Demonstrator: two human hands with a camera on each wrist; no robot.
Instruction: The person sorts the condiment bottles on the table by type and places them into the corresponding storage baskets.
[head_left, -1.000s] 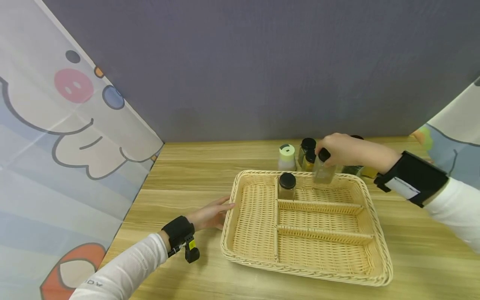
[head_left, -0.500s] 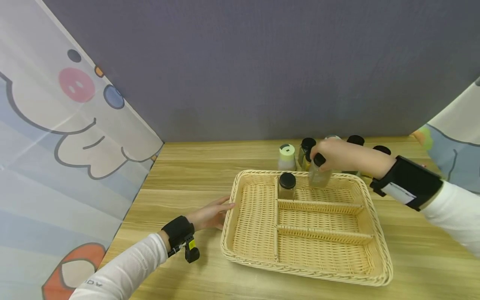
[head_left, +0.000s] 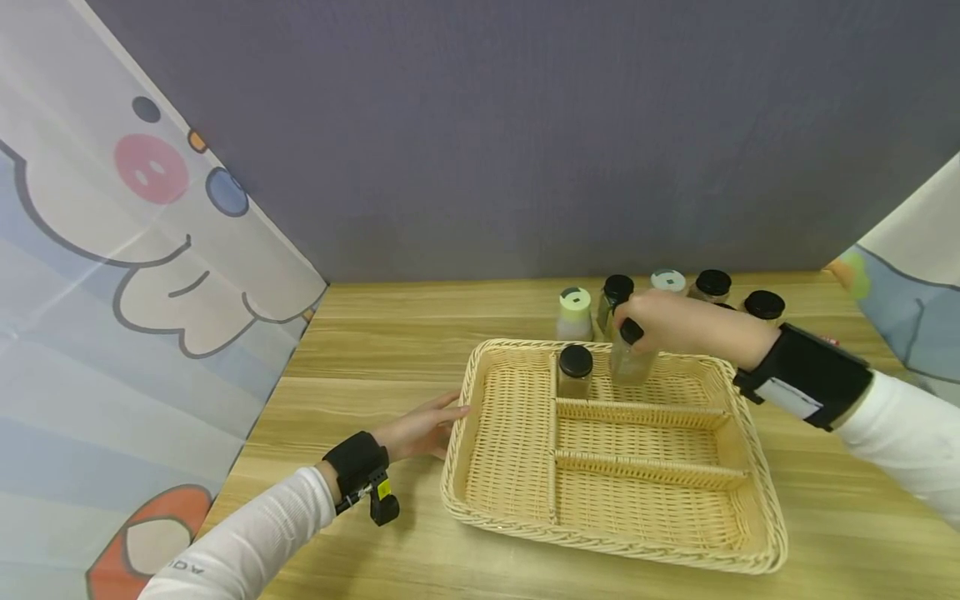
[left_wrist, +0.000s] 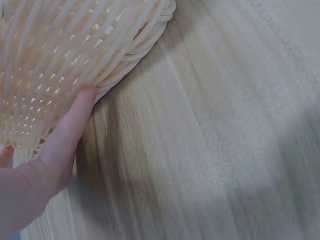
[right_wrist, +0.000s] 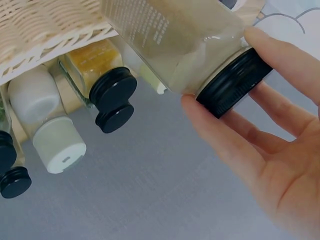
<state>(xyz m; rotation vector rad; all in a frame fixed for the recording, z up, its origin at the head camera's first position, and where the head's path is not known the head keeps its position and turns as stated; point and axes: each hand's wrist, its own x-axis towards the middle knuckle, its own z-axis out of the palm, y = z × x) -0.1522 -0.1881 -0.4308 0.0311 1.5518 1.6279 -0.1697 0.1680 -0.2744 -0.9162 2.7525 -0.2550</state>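
My right hand point(head_left: 663, 323) grips a clear jar point(head_left: 632, 365) by its black lid, with thumb and fingers round the lid and neck in the right wrist view. This jar is tilted over the back compartment of the wicker basket point(head_left: 611, 547), and pale powder shows through its wall point(right_wrist: 175, 50). A second black-lidded jar point(head_left: 575, 375) stands upright in that compartment's left corner, left of the held one. At the basket's left side, my left hand point(head_left: 420, 431) touches the rim and outer wall. One straight finger point(left_wrist: 70, 122) lies against the weave in the left wrist view.
Behind the basket stand a green-lidded white bottle point(head_left: 574, 317), a white-lidded bottle point(head_left: 668, 282) and several black-lidded jars point(head_left: 712, 285), partly hidden by the right hand. A grey panel point(head_left: 480, 150) rises at the table's back edge. Dividers point(head_left: 641, 413) split the basket into compartments.
My right hand has carried the tilted jar leftward and slightly toward me, closer to the standing jar. More jars behind the right arm have come into sight. The left hand and basket stay put.
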